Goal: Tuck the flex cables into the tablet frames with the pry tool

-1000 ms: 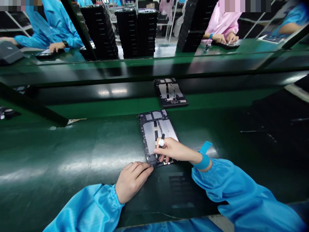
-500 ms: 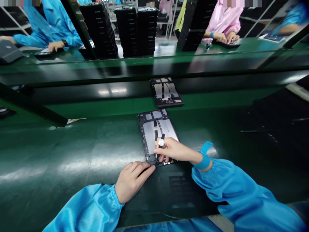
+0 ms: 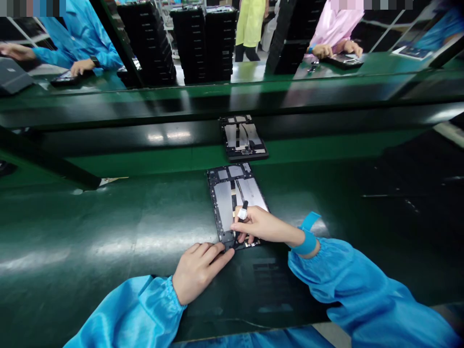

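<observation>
An opened tablet lies on the green bench in front of me, its silver inner plates and dark frame showing. My left hand holds its near left corner, thumb along the near edge and fingers at the side. Gripped like a pen in my right hand is a slim black tool with a white tag near its top. The tool's tip points down at the tablet's near left corner, by my left thumb. My right hand covers part of the near end of the tablet. A blue strap circles my right wrist.
A second opened tablet sits on the dark strip beyond the bench. Tall stacks of black trays stand behind it. Across from me, people in blue and pink sleeves work at devices. A dark slanted post is at left.
The second tablet has shifted a little left along the dark strip. A person in yellow has come into view behind the stacks. My hands and the near tablet have barely moved.
</observation>
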{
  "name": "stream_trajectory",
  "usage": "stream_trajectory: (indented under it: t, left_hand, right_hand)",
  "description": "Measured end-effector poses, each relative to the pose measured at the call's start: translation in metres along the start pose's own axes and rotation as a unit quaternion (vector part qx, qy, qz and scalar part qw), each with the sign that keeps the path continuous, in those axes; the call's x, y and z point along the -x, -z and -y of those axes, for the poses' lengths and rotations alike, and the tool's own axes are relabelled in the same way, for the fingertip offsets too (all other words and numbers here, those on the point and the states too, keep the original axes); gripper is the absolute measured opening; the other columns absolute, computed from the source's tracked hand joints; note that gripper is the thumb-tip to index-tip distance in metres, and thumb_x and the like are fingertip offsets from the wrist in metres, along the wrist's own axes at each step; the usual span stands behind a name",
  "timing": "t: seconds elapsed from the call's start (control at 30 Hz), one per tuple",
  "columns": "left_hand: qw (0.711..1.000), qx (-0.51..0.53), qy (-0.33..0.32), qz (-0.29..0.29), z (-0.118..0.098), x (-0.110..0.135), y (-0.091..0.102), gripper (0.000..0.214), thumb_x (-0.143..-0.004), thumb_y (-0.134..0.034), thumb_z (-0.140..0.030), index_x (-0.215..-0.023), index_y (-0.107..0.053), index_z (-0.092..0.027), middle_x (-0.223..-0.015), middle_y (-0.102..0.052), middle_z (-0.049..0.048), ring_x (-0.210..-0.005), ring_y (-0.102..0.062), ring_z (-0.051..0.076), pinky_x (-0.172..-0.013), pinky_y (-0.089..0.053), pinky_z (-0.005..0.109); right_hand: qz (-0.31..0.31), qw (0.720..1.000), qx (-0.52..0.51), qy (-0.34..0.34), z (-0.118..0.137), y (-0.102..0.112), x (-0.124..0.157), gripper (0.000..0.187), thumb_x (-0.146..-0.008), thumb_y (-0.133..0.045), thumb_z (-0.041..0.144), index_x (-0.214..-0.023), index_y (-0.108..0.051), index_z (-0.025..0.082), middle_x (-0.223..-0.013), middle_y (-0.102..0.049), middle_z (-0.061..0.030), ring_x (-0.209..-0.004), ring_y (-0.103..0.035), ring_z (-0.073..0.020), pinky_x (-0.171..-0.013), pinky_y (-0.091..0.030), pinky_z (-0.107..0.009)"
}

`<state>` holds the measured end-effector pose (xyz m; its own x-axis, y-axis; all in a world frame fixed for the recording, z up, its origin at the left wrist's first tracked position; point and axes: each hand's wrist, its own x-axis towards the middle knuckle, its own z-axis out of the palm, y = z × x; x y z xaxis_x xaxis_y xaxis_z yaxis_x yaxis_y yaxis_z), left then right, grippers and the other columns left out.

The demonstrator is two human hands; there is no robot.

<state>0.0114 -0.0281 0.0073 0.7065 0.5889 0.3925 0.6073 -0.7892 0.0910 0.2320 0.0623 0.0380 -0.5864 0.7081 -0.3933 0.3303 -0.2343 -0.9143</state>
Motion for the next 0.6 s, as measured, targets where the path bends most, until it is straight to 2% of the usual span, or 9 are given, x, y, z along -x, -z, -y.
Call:
stream_trajectory:
  t: [0.13, 0.23, 0.43, 0.6]
  left_hand:
    - [1.0, -0.007, 0.0, 0.007, -0.001, -0.002, 0.001, 0.035, -0.101, -0.031, -0.012, -0.122, -0.059, -0.015, -0.106, -0.063, 0.0092, -0.085, -0.056, 0.018, -0.068, -0.046, 0.031]
    - [1.0, 0.009, 0.004, 0.008, 0.0, -0.002, 0.0, 0.034, -0.101, -0.031, -0.013, -0.12, -0.059, -0.015, -0.106, -0.063, 0.0091, -0.087, -0.056, 0.019, -0.069, -0.046, 0.031]
    - [0.999, 0.031, 0.021, 0.004, 0.002, -0.002, -0.003, 0.029, -0.1, -0.038, -0.013, -0.12, -0.059, -0.018, -0.104, -0.062, 0.0082, -0.087, -0.056, 0.018, -0.071, -0.046, 0.031]
    - [0.999, 0.035, 0.026, -0.01, 0.001, -0.002, -0.006, 0.028, -0.099, -0.04, -0.013, -0.119, -0.059, -0.019, -0.104, -0.062, 0.0082, -0.09, -0.057, 0.018, -0.073, -0.048, 0.031]
  right_hand:
    - [-0.099, 0.994, -0.009, 0.04, -0.011, 0.008, 0.016, 0.025, -0.083, -0.066, 0.04, -0.079, -0.053, 0.019, -0.062, -0.064, 0.0, -0.065, -0.071, -0.0198, -0.046, -0.053, -0.021]
    - [-0.14, 0.988, 0.027, 0.056, -0.021, 0.01, 0.031, 0.02, -0.087, -0.062, 0.036, -0.08, -0.055, 0.019, -0.065, -0.064, 0.0005, -0.061, -0.067, -0.0165, -0.05, -0.052, -0.023]
    - [-0.157, 0.981, 0.1, 0.063, -0.024, 0.002, 0.039, 0.017, -0.088, -0.062, 0.034, -0.083, -0.059, 0.019, -0.067, -0.063, 0.0008, -0.057, -0.062, -0.0142, -0.052, -0.046, -0.023]
    - [-0.152, 0.986, 0.041, 0.063, -0.024, 0.001, 0.036, 0.016, -0.086, -0.063, 0.032, -0.08, -0.057, 0.019, -0.065, -0.066, 0.0001, -0.062, -0.067, -0.0174, -0.051, -0.047, -0.023]
